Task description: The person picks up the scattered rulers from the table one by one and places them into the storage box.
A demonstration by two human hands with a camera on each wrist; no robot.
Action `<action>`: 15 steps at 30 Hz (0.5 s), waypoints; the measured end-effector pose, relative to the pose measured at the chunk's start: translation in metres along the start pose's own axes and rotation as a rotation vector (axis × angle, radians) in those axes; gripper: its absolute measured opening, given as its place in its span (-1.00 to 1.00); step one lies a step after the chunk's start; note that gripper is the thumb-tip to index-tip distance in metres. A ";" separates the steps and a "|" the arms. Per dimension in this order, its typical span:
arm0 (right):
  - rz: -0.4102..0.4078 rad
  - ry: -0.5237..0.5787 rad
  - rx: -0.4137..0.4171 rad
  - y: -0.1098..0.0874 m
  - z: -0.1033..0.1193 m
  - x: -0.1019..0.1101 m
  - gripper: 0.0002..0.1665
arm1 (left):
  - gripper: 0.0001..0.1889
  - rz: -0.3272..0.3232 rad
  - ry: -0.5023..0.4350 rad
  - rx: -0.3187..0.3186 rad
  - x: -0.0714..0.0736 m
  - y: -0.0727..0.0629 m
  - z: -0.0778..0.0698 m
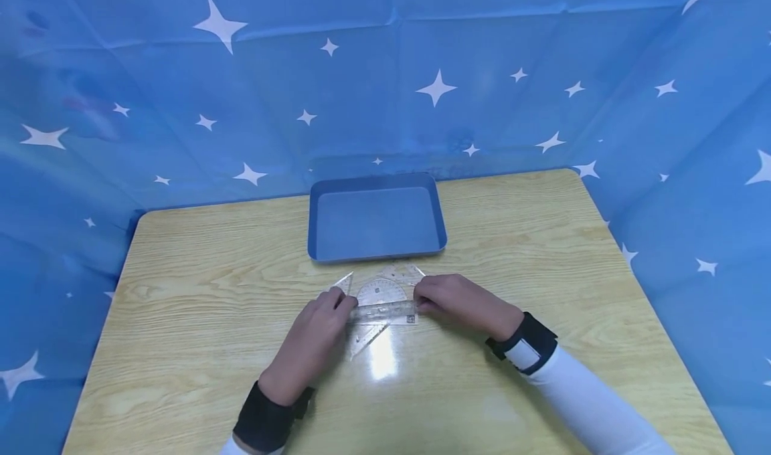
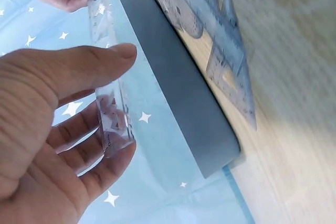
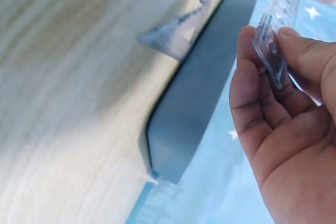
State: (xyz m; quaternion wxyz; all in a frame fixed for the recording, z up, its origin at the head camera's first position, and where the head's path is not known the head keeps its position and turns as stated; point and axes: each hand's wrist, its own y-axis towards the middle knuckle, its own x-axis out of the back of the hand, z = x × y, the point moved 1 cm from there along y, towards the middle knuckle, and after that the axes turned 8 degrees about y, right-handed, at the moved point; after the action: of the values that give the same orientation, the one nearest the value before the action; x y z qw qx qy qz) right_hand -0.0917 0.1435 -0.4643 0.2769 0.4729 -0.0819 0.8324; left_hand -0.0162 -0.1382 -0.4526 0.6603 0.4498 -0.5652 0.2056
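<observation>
Both hands hold a clear plastic ruler (image 1: 383, 312) between them, raised above the table. In the head view my left hand (image 1: 319, 328) pinches its left end, and my right hand (image 1: 460, 300) grips the right end. The left wrist view has the thumb lying across the ruler (image 2: 116, 121) with fingers behind it. Thumb and fingers pinch the ruler's corner (image 3: 273, 59) in the right wrist view. Beneath it lie a clear protractor (image 1: 378, 289) and clear set squares (image 1: 402, 272), partly hidden by the ruler and hands.
A blue rectangular tray (image 1: 376, 224) stands just beyond the set squares, near the table's back edge. The wood-grain table (image 1: 211, 288) is bordered by a blue curtain (image 1: 361, 73) with white stars. Light reflects off the tabletop in front of the ruler.
</observation>
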 end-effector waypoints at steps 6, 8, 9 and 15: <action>-0.016 0.000 -0.034 0.000 0.000 0.006 -0.95 | -0.80 -0.049 0.021 -0.037 0.002 0.003 0.003; -0.015 -0.002 -0.041 0.001 0.000 0.008 -0.94 | -0.81 -0.050 0.037 -0.043 0.003 0.005 0.005; -0.015 0.001 -0.047 0.002 0.000 0.010 -0.92 | -0.79 -0.051 0.040 -0.046 0.004 0.006 0.006; -0.025 0.023 -0.083 0.006 -0.001 0.023 -0.86 | -0.66 -0.036 0.084 -0.038 0.008 0.014 0.011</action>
State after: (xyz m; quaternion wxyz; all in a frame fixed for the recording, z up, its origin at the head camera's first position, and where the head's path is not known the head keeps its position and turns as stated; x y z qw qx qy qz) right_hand -0.1052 0.1478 -0.4450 0.3076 0.4524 -0.1074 0.8302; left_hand -0.0308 -0.1422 -0.4411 0.6955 0.4380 -0.5328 0.2016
